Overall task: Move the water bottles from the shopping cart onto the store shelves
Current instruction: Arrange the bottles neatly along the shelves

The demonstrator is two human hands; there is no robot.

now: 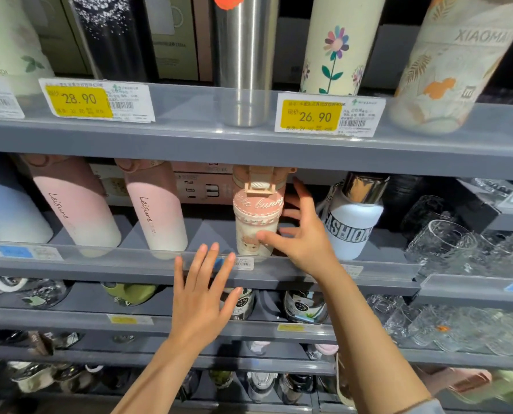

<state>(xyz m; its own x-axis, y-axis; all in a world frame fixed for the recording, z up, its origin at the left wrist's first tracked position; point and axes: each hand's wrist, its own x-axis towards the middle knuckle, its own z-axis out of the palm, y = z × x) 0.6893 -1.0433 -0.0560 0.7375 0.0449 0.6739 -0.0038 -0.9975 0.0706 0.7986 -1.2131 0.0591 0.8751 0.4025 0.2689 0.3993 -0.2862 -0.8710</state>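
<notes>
In the middle of the frame, a gap opens between the pink bottle (156, 210) and bunny bottle (256, 222); the white bottle (351, 222) crowds the right.

bunny bottle (256, 222) on middle shelf (309, 271) | Leisure bottle (155, 210) left | Fashion bottle (352, 219) right

Price tags (80, 100) read 28.90 and 26.90; pink bottles (156, 210) say "Leisure".

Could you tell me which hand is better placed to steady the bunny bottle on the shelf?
The right hand: its thumb touches the bunny bottle and its fingers reach around the far side. The left hand hovers open, lower, in front of the shelf edge.
</notes>
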